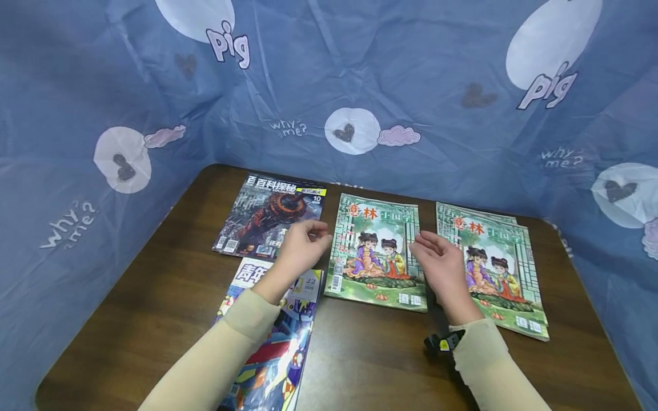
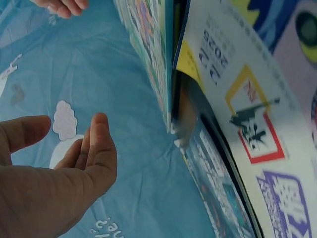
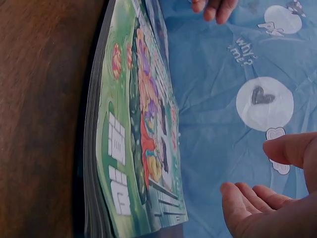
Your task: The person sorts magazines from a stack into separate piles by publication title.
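Note:
Two bare hands hover on either side of a green magazine [image 1: 377, 257] with two cartoon children on its cover. My left hand [image 1: 300, 245] is over the dark science magazine [image 1: 272, 214] and near the green one's left edge, its fingers bent loosely. On the other side, my right hand [image 1: 443, 268] is by the green magazine's right edge, beside a stack of similar green magazines [image 1: 506, 285]. Both wrist views show gaps between thumb and fingers of the left hand [image 2: 74, 173] and right hand [image 3: 272, 193], with nothing held.
A colourful glossy magazine [image 1: 275, 348] lies at the front left, partly under the left forearm. All the magazines lie on a dark brown wooden table [image 1: 370, 359]. Blue printed cloth [image 1: 288, 80] hangs behind and around the table. A black strap device [image 1: 444, 342] is at the right wrist.

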`<state>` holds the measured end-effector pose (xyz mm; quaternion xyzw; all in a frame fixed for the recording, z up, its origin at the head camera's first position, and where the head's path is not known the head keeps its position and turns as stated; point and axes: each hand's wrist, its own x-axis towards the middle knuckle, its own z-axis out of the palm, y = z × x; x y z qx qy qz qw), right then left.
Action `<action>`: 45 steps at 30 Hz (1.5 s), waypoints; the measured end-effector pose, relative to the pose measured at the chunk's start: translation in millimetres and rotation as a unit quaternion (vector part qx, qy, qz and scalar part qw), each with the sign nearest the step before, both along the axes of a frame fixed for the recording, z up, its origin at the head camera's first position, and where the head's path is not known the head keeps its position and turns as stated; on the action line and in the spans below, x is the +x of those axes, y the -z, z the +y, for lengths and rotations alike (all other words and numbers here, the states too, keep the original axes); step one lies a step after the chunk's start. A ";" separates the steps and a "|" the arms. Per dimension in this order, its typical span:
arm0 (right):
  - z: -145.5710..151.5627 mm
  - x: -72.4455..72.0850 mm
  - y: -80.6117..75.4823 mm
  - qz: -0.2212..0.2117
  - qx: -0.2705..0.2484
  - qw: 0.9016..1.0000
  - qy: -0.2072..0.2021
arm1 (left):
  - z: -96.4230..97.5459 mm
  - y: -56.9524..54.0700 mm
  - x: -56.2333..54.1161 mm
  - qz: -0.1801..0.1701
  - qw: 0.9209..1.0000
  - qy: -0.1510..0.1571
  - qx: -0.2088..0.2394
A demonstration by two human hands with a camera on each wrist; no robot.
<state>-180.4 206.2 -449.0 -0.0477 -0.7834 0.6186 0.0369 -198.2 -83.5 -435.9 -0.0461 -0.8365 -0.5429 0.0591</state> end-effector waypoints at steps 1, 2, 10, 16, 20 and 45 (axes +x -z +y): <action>0.6 0.2 0.2 -0.001 0.001 1.000 0.001 | 0.7 1.1 0.4 -0.001 1.000 0.000 0.002; 1.3 0.3 0.1 -0.005 0.003 1.000 0.001 | 1.2 2.2 0.8 -0.003 1.000 0.001 0.004; 10.2 6.6 10.6 -0.017 0.014 1.000 0.007 | 1.7 4.5 6.6 -0.012 1.000 0.007 0.015; 18.7 12.6 14.5 -0.002 0.001 1.000 0.015 | 1.8 4.7 7.3 -0.024 0.999 0.006 0.042; 24.1 14.8 15.2 0.004 -0.012 1.000 0.020 | 3.1 3.2 7.9 -0.029 0.998 0.004 0.047; 26.0 14.7 22.3 -0.002 0.013 1.000 0.024 | 5.1 11.3 -4.7 -0.054 0.998 0.013 -0.021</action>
